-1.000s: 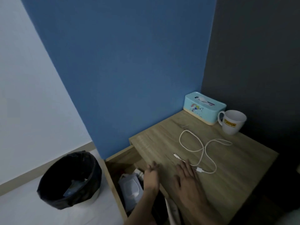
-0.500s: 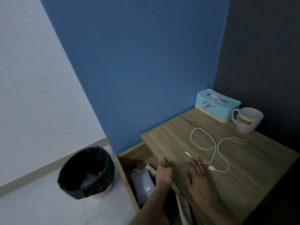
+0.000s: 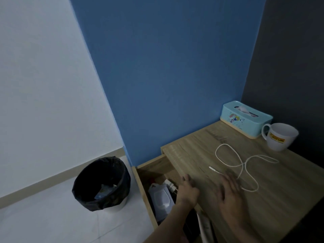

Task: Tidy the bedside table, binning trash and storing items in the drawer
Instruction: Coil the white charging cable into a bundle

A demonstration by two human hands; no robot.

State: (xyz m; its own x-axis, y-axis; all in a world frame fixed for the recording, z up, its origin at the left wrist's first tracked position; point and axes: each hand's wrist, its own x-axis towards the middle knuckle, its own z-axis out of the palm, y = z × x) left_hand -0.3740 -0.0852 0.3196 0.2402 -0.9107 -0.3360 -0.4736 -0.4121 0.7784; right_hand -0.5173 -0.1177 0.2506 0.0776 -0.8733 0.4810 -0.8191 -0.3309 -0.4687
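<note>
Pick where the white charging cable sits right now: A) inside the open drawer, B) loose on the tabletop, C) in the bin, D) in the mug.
B: the white cable lies looped on the table, in front of the mug, with the right hand at its near end.

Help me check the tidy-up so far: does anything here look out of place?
The white cable lies in loose, crossing loops on the table, by the right hand, not yet stored. The drawer stands open with a pack inside. The tissue box and mug sit upright at the back; nothing looks spilled.
</note>
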